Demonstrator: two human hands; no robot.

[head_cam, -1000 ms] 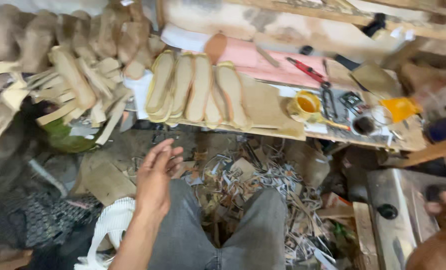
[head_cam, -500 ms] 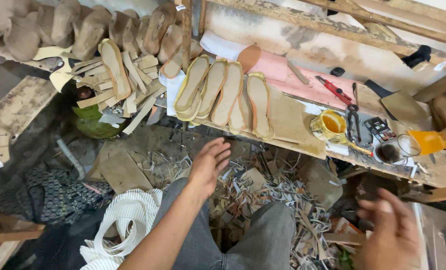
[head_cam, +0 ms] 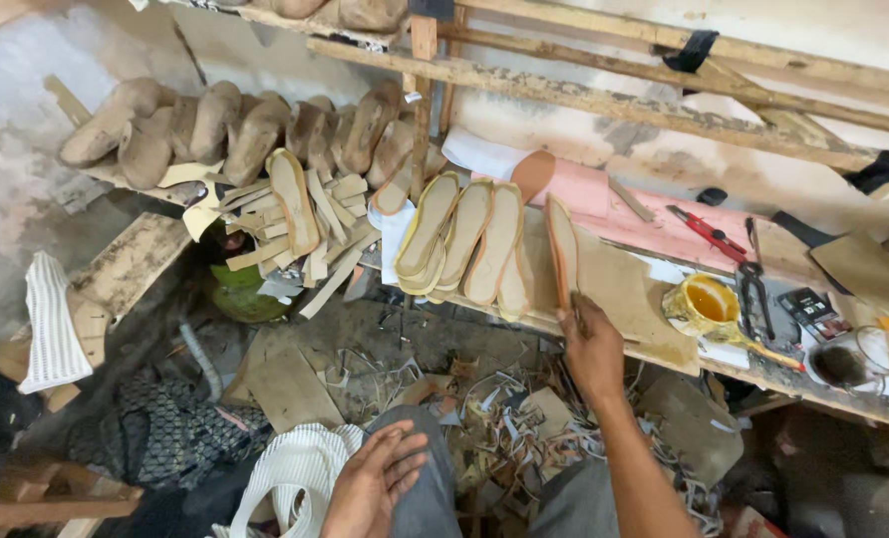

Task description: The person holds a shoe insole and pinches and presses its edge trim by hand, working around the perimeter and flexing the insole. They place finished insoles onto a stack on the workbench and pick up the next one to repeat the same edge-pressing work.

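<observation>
Presently catalogued: a right hand point(head_cam: 592, 349) is extended to the near edge of the bench point(head_cam: 624, 299), its fingers closed on the near end of a thin tan sole point(head_cam: 562, 249) that stands on edge and leans against a flat sheet of board point(head_cam: 619, 284); whether the thumb is pinched behind it cannot be told. A left hand point(head_cam: 373, 483) is laid flat and open on the knee, with nothing held. Left of the gripped sole, a row of insoles point(head_cam: 464, 244) is propped on edge, overlapping, with a heap of cut strips point(head_cam: 315, 224) further left and wooden lasts point(head_cam: 235, 130) stacked at the far left. To the right, a yellow cup point(head_cam: 709, 302) is set near the bench edge, with scissors point(head_cam: 753, 289) just beside it and a red cutter point(head_cam: 706, 233) farther back on pink sheet point(head_cam: 664, 234). Offcuts point(head_cam: 484, 408) are strewn on the floor below. Handling note, as a judgement: the sole is best gripped near its end and drawn straight toward the near side, kept on edge, so that the leaning row to the left is not toppled and the cup to the right is not brushed.
</observation>
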